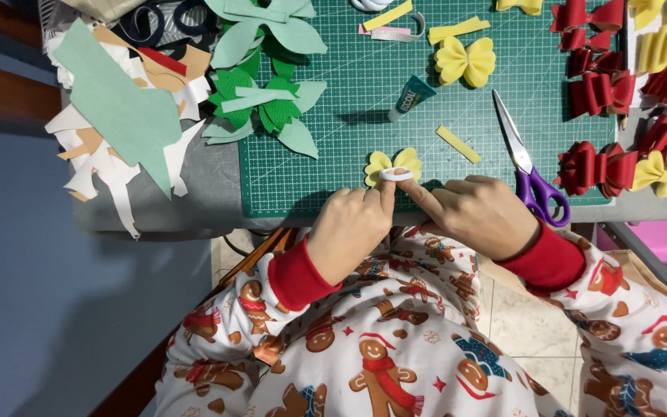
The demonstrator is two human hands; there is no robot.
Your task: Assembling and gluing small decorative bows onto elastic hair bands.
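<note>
A small yellow foam bow (393, 164) lies near the front edge of the green cutting mat (426, 116). A white strip wraps its middle. My left hand (351, 228) and my right hand (479, 211) meet at the bow, both pinching that white strip with fingertips. A loose yellow strip (458, 144) lies just right of the bow. A small glue tube (411, 97) rests on the mat behind it.
Purple-handled scissors (530, 166) lie right of my right hand. A finished yellow bow (465, 61) sits farther back. Red and yellow bows (610, 158) pile at the right. Green foam pieces (264, 100) and paper scraps (121, 116) crowd the left.
</note>
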